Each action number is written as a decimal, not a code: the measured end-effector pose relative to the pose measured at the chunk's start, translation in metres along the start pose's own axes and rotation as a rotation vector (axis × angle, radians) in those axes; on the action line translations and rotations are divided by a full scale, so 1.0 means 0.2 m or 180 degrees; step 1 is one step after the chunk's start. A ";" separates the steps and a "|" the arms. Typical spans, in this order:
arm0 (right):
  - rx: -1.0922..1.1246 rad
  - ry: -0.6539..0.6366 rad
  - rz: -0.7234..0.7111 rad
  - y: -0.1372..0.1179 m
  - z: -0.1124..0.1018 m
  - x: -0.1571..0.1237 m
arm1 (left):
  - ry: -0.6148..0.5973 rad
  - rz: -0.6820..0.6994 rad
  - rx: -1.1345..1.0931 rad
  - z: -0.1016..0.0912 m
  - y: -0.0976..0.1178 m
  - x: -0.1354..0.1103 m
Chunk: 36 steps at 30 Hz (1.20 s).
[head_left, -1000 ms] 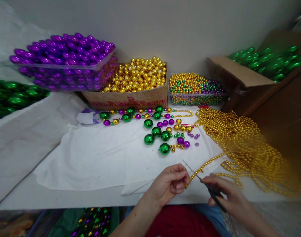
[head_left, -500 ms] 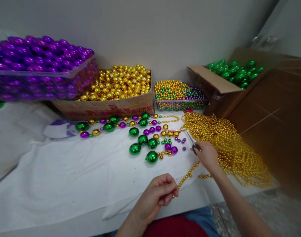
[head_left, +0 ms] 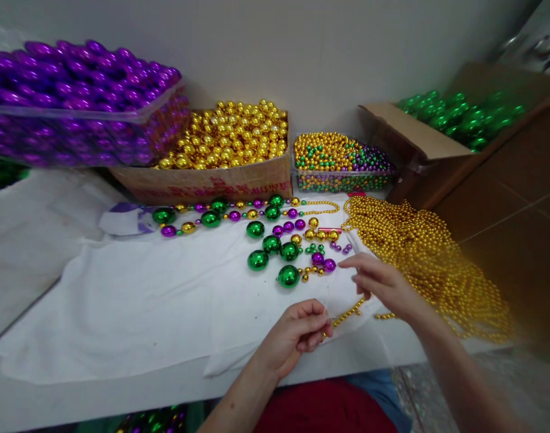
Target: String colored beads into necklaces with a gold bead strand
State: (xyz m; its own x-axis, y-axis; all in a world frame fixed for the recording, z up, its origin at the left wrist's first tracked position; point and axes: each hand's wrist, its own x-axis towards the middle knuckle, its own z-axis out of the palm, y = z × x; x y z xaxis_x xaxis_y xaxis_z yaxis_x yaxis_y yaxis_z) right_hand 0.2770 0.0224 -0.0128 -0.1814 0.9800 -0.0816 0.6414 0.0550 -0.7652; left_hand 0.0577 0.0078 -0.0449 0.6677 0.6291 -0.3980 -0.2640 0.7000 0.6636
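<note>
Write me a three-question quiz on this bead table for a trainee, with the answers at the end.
1. Which grip pinches the near end of the gold bead strand?
2. True or false: the gold bead box stands between the purple bead tub and the mixed bead tub.
3. Fill in the colour: the open carton at the right holds ____ beads.

Key: 1. The left grip. 2. True. 3. Green.

Workshop, indicated by beads kept in bulk along a bench [head_left: 31, 403]: a clear tub [head_left: 121, 117] of purple beads [head_left: 71, 75], a printed carton [head_left: 202, 183] of gold beads [head_left: 234, 135], a container [head_left: 347, 174] of small mixed beads [head_left: 333, 150], a box [head_left: 419, 137] of green beads [head_left: 459, 114] and a heap of gold strands [head_left: 414, 252].
</note>
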 end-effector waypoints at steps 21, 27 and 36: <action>0.0247 0.0328 0.0965 0.10 0.06 -0.75 | 0.0030 0.0142 0.0232 0.05 0.07 0.00; 0.2272 0.0106 0.0563 -0.19 0.49 -0.40 | 0.0114 0.0451 0.0637 0.07 0.12 -0.03; 0.1845 -0.0242 0.0168 -0.16 0.27 -0.37 | 0.0016 0.0661 0.0707 0.07 0.24 0.01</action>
State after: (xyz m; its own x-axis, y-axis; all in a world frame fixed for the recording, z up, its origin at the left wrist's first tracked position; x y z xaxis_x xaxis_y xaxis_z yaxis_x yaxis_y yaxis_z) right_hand 0.2295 -0.0621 -0.0167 -0.2270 0.9609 -0.1583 0.1424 -0.1281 -0.9815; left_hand 0.0554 0.0378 -0.0041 0.6117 0.7531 -0.2421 -0.2353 0.4655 0.8532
